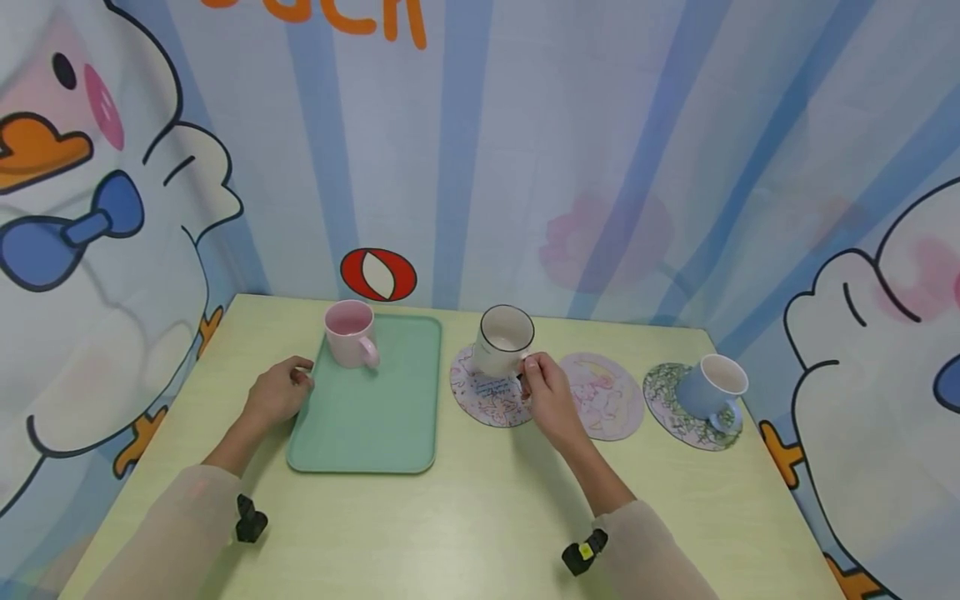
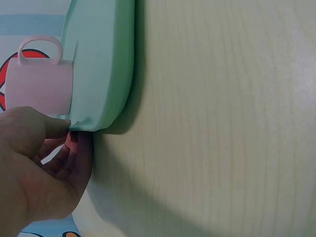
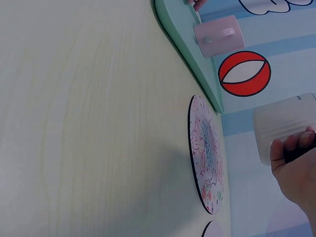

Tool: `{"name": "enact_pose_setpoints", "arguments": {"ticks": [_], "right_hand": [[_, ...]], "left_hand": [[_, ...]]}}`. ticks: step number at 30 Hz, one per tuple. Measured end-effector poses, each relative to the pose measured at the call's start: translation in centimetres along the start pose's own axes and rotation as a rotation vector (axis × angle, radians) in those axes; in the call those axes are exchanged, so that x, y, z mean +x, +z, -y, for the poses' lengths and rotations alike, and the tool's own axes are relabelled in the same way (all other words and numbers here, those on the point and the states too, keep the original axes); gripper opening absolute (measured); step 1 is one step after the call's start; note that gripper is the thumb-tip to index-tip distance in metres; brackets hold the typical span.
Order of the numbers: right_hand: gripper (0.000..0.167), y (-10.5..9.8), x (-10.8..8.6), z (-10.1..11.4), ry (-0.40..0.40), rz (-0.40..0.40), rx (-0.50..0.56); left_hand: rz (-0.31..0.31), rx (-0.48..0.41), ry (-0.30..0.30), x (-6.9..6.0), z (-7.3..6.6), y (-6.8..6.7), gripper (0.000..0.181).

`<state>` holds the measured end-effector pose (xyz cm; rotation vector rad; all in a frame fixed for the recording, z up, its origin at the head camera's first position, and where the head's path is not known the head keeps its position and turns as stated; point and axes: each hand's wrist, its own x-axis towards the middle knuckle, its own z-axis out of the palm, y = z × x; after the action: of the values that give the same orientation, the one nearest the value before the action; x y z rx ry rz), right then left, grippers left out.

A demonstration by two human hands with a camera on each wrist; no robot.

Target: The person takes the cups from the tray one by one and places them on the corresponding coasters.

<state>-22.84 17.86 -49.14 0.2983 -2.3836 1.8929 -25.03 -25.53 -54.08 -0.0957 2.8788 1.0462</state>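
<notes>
Head view: I'm looking forward and down, farthest out; left hand [image 1: 279,390], right hand [image 1: 550,392], table [image 1: 465,533] and backdrop [image 1: 510,150] all fit.
Left wrist view: low over the table, rolled sideways, backdrop at frame left; left hand and edge of the tray [image 2: 96,59] very near.
Right wrist view: also low and rolled, opposite way, backdrop at frame right; right hand and white mug [image 3: 280,118] near, cut by that edge.
Tray overlap: I get it in all three, with the pink mug [image 1: 348,340]; wrist views both catch the red oval [image 3: 244,74].
Coaster overlap: head and right wrist views share the lettered coaster [image 3: 206,153].
</notes>
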Motion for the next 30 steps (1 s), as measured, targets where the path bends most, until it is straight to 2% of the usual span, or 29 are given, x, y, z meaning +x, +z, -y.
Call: {"name": "enact_pose_setpoints", "arguments": {"ticks": [13,24,30], "right_hand": [[0.034,-2.1,-0.1,-0.9,0.011,-0.101,0.038],[0.034,-3.7,-0.4,-1.8,0.022,-0.156,0.085],[0.034,-4.7,-0.5,-2.1,0.031,-0.177,0.061]], "left_hand": [[-0.003,0.001,-0.001,-0.1,0.0,0.0,0.039],[-0.003,-0.008,-0.004,0.0,0.2,0.2,0.04],[0.001,-0.015,-0.006,0.0,0.1,0.0,0.04]]}}
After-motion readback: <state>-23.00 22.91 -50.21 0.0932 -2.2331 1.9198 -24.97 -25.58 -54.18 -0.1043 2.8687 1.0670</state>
